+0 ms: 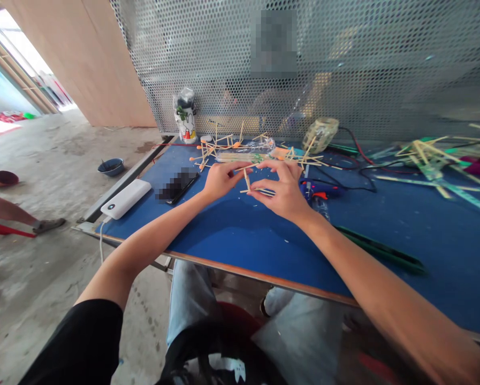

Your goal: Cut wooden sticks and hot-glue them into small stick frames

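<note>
Crosswise by long axis, stick frame (246, 181) between left hand (220, 179) and right hand (287, 186).

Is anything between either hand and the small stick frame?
Nothing visible is: the fingers of both the left hand and the right hand are on the small stick frame. The blue tool lies beside the right hand, off to the right, not between it and the frame.
</note>
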{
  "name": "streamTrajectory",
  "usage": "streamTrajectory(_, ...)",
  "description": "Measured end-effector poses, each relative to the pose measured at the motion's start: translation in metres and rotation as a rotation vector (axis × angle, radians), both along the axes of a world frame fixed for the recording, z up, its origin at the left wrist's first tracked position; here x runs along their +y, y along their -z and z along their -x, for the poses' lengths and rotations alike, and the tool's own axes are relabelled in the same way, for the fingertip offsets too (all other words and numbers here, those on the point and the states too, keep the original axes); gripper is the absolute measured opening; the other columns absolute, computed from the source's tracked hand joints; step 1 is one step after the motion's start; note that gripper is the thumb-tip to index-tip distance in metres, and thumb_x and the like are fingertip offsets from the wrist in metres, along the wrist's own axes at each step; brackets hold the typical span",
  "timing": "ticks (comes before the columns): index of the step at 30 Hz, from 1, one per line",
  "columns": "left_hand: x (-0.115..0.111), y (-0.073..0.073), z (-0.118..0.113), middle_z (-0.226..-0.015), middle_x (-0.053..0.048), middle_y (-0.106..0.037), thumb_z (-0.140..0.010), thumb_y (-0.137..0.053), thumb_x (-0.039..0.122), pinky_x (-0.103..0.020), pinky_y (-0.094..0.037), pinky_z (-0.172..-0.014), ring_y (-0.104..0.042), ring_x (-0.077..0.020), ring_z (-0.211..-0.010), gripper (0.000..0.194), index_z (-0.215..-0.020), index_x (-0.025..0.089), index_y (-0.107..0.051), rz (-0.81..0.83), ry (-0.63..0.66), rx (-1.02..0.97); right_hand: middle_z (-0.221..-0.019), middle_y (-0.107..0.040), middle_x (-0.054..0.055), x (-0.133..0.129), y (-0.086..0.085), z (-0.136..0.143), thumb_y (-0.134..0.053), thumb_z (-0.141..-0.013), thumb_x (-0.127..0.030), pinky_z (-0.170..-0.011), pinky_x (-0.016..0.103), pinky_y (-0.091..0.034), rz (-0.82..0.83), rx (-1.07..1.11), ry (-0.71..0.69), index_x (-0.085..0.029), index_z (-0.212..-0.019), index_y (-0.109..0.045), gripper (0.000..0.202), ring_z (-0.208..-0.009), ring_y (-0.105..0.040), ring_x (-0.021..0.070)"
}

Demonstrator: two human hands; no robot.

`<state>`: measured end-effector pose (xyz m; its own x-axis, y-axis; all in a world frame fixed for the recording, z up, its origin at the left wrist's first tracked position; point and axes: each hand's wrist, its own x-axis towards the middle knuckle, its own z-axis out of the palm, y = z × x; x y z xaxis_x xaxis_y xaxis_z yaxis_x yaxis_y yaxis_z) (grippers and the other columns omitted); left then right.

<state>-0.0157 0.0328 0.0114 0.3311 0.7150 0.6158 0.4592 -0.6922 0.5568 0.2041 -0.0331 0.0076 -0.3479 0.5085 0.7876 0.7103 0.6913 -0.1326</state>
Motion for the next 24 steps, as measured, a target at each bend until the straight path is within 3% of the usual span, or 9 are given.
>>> streamTrajectory(6,0.007,0.004,0.0,-0.101,-0.004,-0.087,-0.105,-0.07,0.042,-0.024,-0.053,-0.059,-0.065,-0.0076,-0.051,0.031,-0.125,0.023,-0.083,0.082,0.162,-0.04,-0.141,-0.067,0.007,0.009,0.009,-0.007,-0.082,-0.096,-0.037,-0.11,0.057,-0.042,-0.065,0.008,-0.017,-0.033,-0.09,-0.088,0.01,-0.132,-0.054,0.0357)
streamTrajectory(24,0.015,0.007,0.008,-0.095,-0.004,-0.087,-0.108,-0.065,0.045,-0.023,-0.054,-0.059,-0.069,-0.009,-0.054,0.033,-0.124,0.023,-0.083,-0.044,0.166,0.008,-0.15,-0.065,0.007,0.008,0.008,-0.005,-0.082,-0.096,-0.044,-0.112,0.07,-0.044,-0.031,0.019,0.017,-0.034,-0.09,-0.087,0.013,-0.139,-0.056,0.0425)
